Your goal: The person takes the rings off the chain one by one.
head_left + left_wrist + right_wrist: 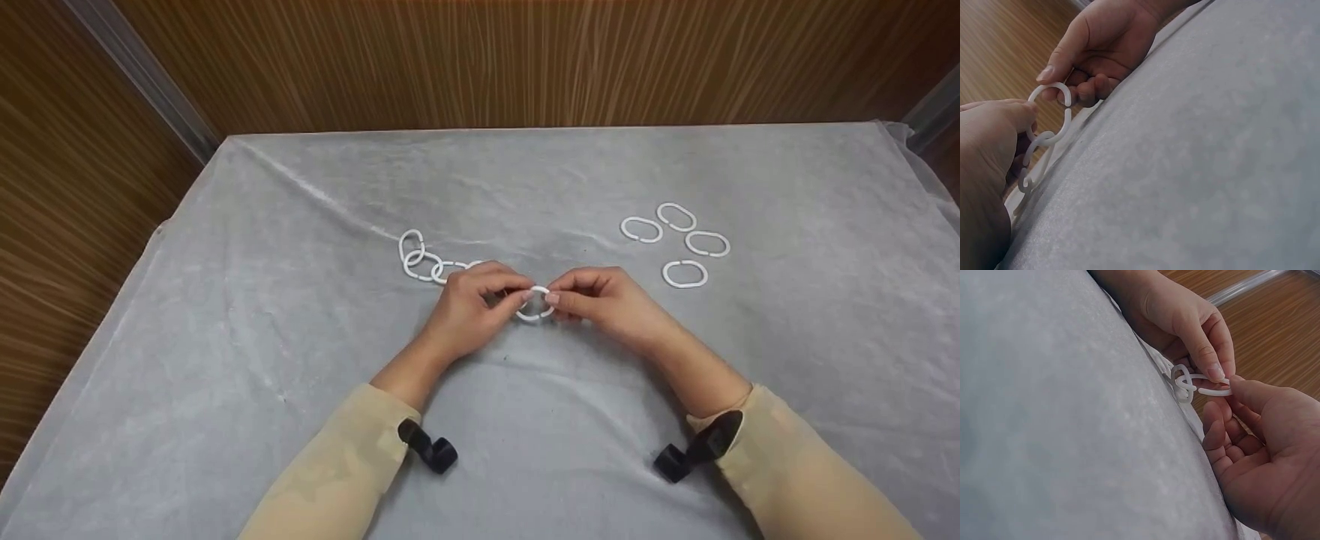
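Both hands meet over the middle of the table around one white ring with a small gap in its side. My left hand pinches its left side between thumb and finger, and my right hand pinches its right side. In the left wrist view the ring is linked through another white link, which hangs below it. A chain of white links lies to the left on the cloth and runs behind my left hand. The right wrist view shows the ring between both thumbs.
Several loose white links lie apart from the chain, on the right of the grey cloth. Wood-grain panels stand behind the table and at its left. Black devices are strapped at both sleeve cuffs.
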Tool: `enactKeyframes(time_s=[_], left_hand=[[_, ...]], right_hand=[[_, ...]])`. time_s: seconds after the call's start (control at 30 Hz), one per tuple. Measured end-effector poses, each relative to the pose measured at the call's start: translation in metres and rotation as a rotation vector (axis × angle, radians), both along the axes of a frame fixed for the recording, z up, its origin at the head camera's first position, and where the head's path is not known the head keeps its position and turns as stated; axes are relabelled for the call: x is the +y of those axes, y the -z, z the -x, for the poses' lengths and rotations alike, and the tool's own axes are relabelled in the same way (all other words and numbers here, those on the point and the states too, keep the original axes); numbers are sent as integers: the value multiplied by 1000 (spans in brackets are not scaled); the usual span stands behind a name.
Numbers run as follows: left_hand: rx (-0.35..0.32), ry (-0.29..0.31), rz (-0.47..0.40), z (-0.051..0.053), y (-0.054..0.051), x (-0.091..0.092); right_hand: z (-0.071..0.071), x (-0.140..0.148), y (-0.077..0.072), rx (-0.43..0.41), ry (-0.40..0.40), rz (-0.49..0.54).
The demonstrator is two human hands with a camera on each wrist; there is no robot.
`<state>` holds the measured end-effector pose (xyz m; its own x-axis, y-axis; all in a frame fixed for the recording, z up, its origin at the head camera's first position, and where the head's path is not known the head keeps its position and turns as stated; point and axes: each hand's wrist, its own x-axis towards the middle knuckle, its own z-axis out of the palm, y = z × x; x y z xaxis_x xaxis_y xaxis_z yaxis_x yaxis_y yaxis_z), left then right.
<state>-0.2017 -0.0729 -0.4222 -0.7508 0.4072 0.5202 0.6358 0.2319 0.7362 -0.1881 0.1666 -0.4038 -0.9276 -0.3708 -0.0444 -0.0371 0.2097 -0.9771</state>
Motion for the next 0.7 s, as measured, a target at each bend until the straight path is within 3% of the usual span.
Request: enactKeyframes(time_s=[0.37, 0.7], left_hand=[[-11, -21, -2, 0, 1, -1], [-15, -205, -125, 6, 3, -1]], right_hand=[[-1, -1, 1, -5, 33, 28], [0, -1, 1, -12, 112, 105]])
